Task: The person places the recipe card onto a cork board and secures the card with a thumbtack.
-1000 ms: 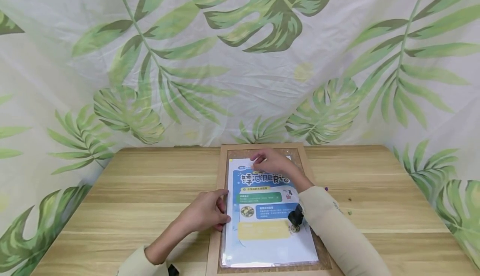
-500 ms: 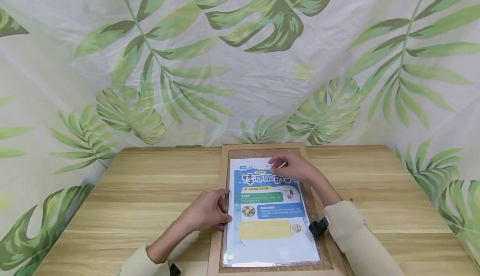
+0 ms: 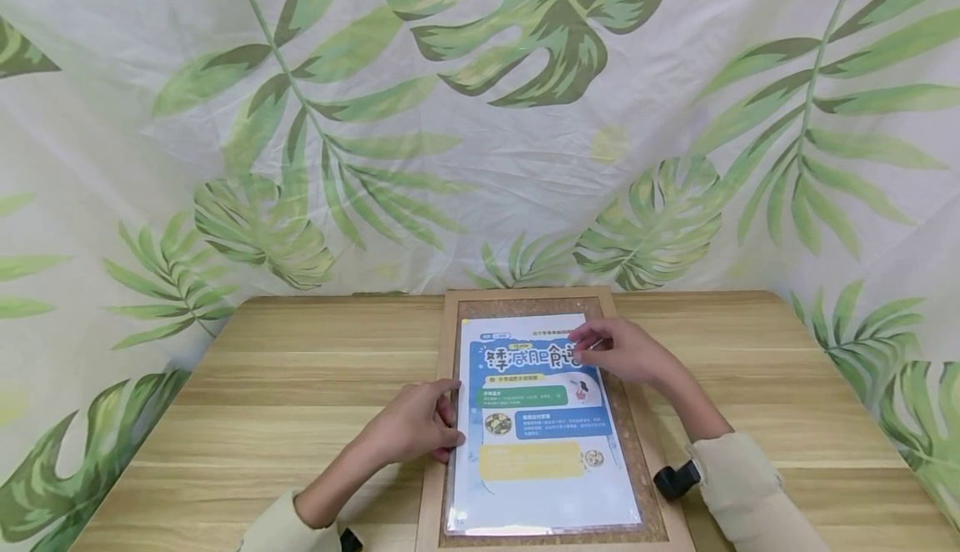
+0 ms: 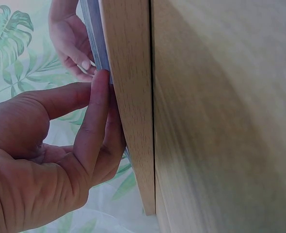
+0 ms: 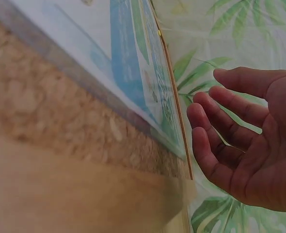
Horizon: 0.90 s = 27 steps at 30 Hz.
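A printed sheet in a clear glossy cover lies on a wood-framed cork board. My left hand rests at the sheet's left edge, with index fingertip and thumb tip apart along it. Up close in the left wrist view, the left fingers bend slightly against the side of the frame. My right hand hovers over the sheet's upper right part, fingers loosely bent. In the right wrist view nothing shows between the right hand's fingers. A small yellow pin marks the sheet's top left corner.
The board lies on a wooden table, its far end close to the back edge. A leaf-patterned curtain hangs behind and at both sides. Black wrist cameras sit by the sleeves.
My right hand has moved right and slightly nearer, from the sheet's top middle to its upper right, uncovering the printed title. The left hand stays at the left edge.
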### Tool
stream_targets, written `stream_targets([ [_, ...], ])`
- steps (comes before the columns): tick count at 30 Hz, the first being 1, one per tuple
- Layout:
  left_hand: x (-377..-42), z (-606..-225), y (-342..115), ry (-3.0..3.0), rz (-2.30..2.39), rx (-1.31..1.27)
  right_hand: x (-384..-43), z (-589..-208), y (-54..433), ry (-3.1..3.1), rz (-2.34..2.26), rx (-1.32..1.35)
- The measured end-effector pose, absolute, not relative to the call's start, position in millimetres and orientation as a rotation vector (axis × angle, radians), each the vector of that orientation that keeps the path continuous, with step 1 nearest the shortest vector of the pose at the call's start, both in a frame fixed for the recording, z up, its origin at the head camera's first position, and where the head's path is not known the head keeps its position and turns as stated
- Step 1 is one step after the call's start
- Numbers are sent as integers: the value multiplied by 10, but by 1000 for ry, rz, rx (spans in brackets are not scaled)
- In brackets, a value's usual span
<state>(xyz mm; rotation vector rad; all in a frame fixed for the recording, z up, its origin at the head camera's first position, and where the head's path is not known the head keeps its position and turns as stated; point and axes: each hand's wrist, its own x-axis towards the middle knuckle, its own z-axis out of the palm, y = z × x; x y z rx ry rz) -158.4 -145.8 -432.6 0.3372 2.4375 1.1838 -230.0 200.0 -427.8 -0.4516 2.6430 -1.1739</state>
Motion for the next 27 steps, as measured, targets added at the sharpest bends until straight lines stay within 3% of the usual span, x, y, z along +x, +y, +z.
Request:
stream_targets([
  [27, -1569, -4327, -1455, 2456, 1174, 348, -1870, -4357, 2633, 2705, -1166, -439],
])
